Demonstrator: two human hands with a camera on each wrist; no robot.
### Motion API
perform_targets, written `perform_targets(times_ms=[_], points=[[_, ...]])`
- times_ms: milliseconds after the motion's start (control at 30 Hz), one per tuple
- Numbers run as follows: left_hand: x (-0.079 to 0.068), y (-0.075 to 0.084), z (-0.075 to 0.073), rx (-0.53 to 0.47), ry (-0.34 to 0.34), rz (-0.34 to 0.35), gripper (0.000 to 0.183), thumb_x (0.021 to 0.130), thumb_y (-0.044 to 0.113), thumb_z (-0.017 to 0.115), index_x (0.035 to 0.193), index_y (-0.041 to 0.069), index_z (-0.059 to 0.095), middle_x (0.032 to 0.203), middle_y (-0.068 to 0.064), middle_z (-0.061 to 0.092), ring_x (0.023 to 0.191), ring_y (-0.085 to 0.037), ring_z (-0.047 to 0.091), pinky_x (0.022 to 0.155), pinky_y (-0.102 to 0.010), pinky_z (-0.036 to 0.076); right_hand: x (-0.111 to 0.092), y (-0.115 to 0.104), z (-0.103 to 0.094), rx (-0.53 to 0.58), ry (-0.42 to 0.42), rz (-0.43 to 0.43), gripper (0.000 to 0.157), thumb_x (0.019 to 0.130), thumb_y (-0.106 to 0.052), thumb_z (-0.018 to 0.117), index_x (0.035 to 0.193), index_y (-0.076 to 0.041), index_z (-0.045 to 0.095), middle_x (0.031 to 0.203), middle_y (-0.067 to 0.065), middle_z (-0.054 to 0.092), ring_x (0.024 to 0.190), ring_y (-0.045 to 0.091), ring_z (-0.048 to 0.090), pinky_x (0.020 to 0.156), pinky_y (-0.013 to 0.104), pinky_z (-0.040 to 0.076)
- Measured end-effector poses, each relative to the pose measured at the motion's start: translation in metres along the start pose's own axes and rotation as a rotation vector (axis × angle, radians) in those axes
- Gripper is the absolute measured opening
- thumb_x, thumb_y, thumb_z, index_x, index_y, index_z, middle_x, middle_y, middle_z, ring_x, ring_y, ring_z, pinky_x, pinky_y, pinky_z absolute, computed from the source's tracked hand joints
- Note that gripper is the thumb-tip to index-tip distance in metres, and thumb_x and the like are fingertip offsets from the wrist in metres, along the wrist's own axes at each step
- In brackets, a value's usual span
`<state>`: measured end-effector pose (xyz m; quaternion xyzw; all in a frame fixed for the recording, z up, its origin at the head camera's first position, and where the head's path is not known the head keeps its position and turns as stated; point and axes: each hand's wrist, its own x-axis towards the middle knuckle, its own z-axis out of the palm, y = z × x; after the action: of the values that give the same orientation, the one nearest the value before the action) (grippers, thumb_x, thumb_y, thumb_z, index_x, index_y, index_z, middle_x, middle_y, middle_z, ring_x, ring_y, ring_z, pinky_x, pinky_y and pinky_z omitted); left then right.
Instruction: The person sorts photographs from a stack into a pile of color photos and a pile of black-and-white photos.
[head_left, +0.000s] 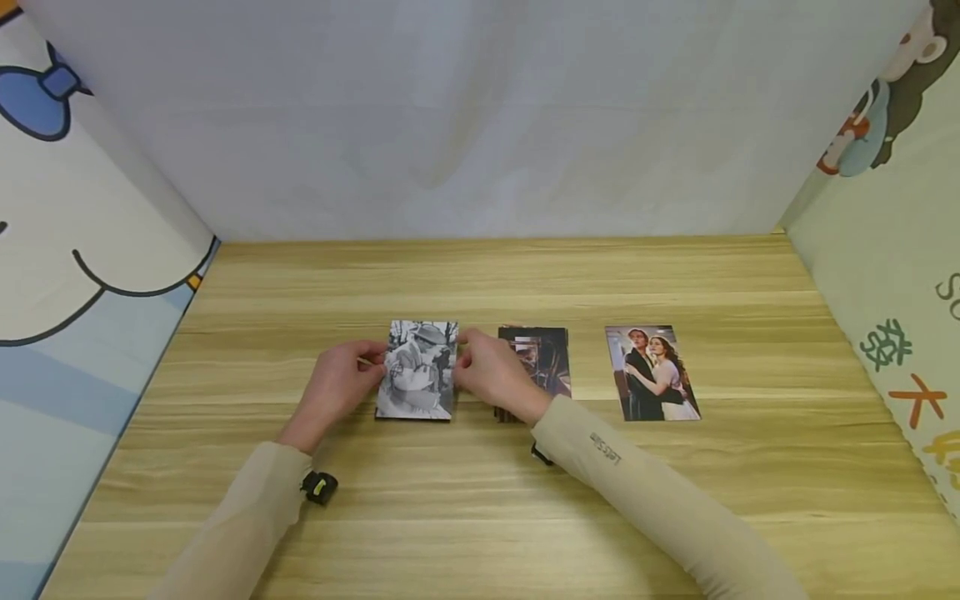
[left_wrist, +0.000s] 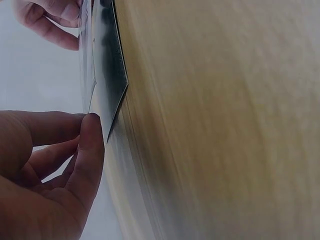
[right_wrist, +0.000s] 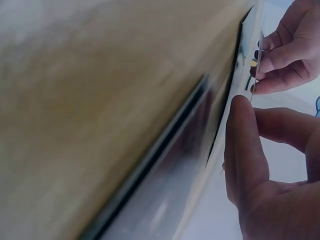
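A black-and-white photo card (head_left: 417, 379) of a person in a hat is held between both hands. My left hand (head_left: 347, 377) pinches its left edge with thumb and fingers, and my right hand (head_left: 497, 371) pinches the right edge. In the left wrist view the held card is a thin sheet just above another card (left_wrist: 111, 65) that lies on the table. Partly hidden by my right hand and forearm is a stack of dark photo cards (head_left: 551, 358).
To the right of the stack, a colour photo card of a couple (head_left: 651, 375) lies face up on the wooden table (head_left: 480, 517). A pale cloth wall (head_left: 480, 125) rises along the table's back edge, with printed panels at both sides.
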<state>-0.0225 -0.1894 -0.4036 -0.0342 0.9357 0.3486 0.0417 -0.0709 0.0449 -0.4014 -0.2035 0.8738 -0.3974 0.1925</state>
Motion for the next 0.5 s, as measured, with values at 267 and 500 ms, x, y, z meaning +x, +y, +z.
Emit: perform_targets(times_ms=[267,500], points=[[0.0022,-0.0016,-0.0002,0.029,-0.017,-0.002,0.035,0.095,0.001,0.064,0.128,-0.01,0.066,0.113,-0.023,0.072,0.103,-0.037,0.071,0.089,-0.047,0.058,0.0041,-0.001,0.0012,-0.031,-0.022,-0.009,0.05,0.094,-0.001,0.067,0.141,0.007,0.054,0.086,0.002,0.068,0.055,0.011,0.052,0.053,0.025,0.043],[0.0039,-0.0017,0.0005,0.047,-0.036,-0.018,0.036,0.095,0.002,0.064,0.128,-0.01,0.066,0.115,-0.024,0.071,0.103,-0.036,0.07,0.089,-0.047,0.058,0.0067,-0.0003,0.0012,-0.06,-0.03,-0.007,0.049,0.093,-0.002,0.067,0.14,0.008,0.055,0.089,0.003,0.069,0.06,0.012,0.057,0.057,0.026,0.047]])
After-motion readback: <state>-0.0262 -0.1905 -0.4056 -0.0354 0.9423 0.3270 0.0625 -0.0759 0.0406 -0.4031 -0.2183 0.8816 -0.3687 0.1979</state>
